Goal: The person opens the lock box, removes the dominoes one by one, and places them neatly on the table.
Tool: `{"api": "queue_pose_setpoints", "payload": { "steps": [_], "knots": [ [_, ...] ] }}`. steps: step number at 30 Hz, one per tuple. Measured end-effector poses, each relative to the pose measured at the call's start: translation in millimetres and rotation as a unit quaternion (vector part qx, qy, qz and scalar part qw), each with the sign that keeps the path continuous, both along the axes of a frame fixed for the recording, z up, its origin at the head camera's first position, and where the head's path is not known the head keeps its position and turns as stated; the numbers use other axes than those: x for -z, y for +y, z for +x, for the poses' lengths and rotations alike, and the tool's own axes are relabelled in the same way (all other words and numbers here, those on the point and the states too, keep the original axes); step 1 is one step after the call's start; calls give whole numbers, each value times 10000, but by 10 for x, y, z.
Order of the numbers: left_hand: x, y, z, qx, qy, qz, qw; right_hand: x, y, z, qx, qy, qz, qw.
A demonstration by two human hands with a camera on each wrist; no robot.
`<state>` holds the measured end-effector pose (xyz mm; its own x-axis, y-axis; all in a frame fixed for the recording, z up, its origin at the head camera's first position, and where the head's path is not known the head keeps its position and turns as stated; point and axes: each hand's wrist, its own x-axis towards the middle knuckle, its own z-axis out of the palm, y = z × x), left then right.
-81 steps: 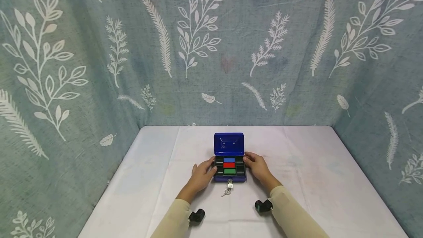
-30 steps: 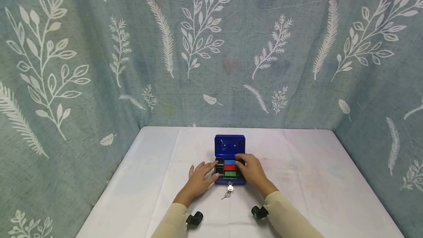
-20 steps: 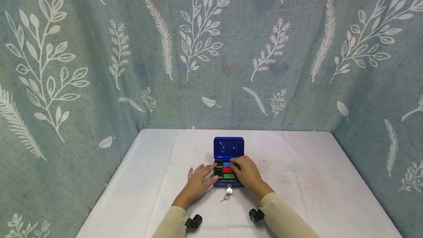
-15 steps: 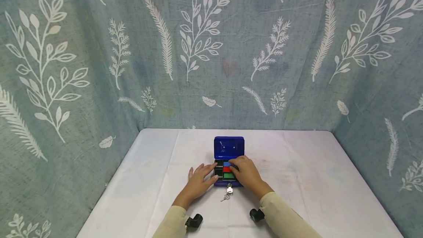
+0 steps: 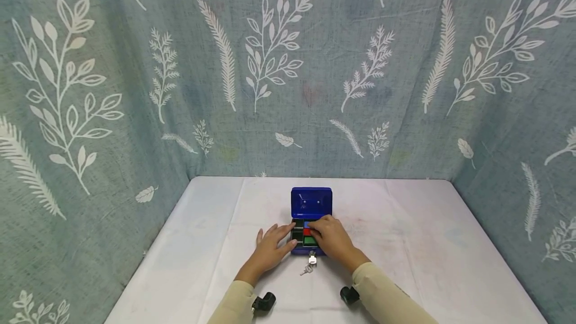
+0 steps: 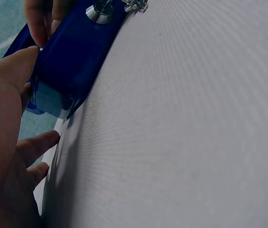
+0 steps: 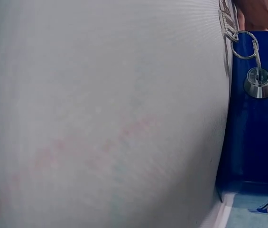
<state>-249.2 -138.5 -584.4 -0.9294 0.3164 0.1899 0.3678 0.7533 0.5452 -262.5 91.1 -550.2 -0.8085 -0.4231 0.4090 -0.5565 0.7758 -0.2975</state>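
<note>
A blue cash box point(image 5: 311, 203) stands on the table with its lid raised. Its black tray point(image 5: 297, 237) has a blue piece point(image 5: 307, 224), a red piece point(image 5: 307, 232) and a green piece point(image 5: 310, 240) in the middle column. My left hand point(image 5: 270, 249) rests against the box's left side, fingers spread, thumb at the front corner. Over the tray's right half lies my right hand point(image 5: 335, 239), its fingertips at the blue and red pieces. Whether they pinch one is hidden. A key point(image 7: 258, 57) sits in the front lock point(image 7: 259, 83), more keys point(image 5: 308, 268) hanging from its ring.
White cloth covers the table point(image 5: 396, 244). A grey-green curtain point(image 5: 288, 74) with white leaf prints encloses the back and sides. Black wrist cameras point(image 5: 264, 302) are strapped near both cream sleeves point(image 5: 387, 294).
From the box's right side, my right hand has come in over the tray and slid left to the middle pieces. My left hand stays at the left side, its fingers slightly more spread.
</note>
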Motion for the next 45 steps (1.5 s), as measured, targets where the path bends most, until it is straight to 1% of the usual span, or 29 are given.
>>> {"api": "queue_pose_setpoints", "payload": {
  "steps": [4, 8, 15, 19, 21, 27, 33, 40, 42, 45],
  "knots": [
    [-4, -1, -6, 0, -22, -2, 10000, -4, 3, -12, -130, 65, 65, 9999],
    [6, -5, -17, -10, -17, -45, 10000, -11, 5, -19, -201, 10, 120, 9997],
    [-1, -3, -15, -29, -26, -50, 10000, -19, 6, -31, -292, 110, -25, 9995],
    [-3, -3, -13, -15, -47, -74, 10000, -28, 4, -42, -346, 164, -13, 9993],
    [-4, -1, -14, -12, -37, -70, 10000, -39, -2, -50, -319, 144, 21, 9994],
    [-21, 10, -14, 3, -24, -45, 10000, -83, -15, -75, -139, -98, 120, 9998],
    [-20, 17, -16, 6, 11, -45, 10000, -106, -10, -84, -96, -110, 321, 9994],
    [0, 11, -20, -7, 53, -12, 10000, -148, -6, -87, 50, -399, 532, 9978],
    [6, 9, -17, -28, 37, -27, 10000, -145, -5, -87, 27, -411, 574, 9975],
    [12, 9, -6, -57, -1, -40, 10000, -127, -2, -82, -58, -281, 640, 9975]
  ]
}}
